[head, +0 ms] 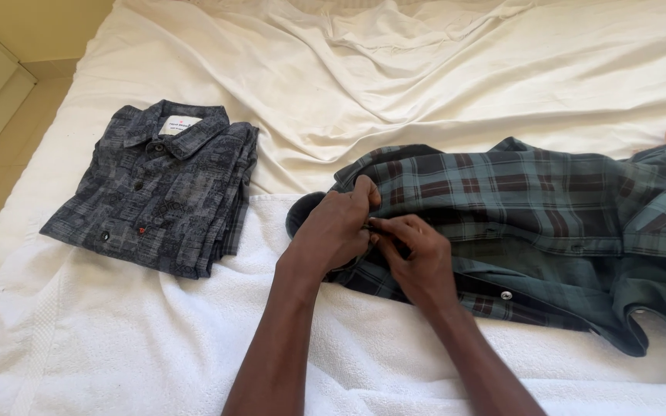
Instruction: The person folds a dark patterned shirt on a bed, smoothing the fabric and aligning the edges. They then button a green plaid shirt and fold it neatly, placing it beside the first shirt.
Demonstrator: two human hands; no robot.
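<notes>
Shirts: two; teal-and-maroon plaid cotton shirt lies lengthwise rightward from hands; folded grey patterned shirt left.
Left hand: pinching plaid placket.
Right hand: pinching same.

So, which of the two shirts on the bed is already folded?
The dark grey patterned shirt on the left is folded into a neat rectangle, collar on top. The green plaid shirt lies spread out, with the left hand and right hand at its front.
</notes>
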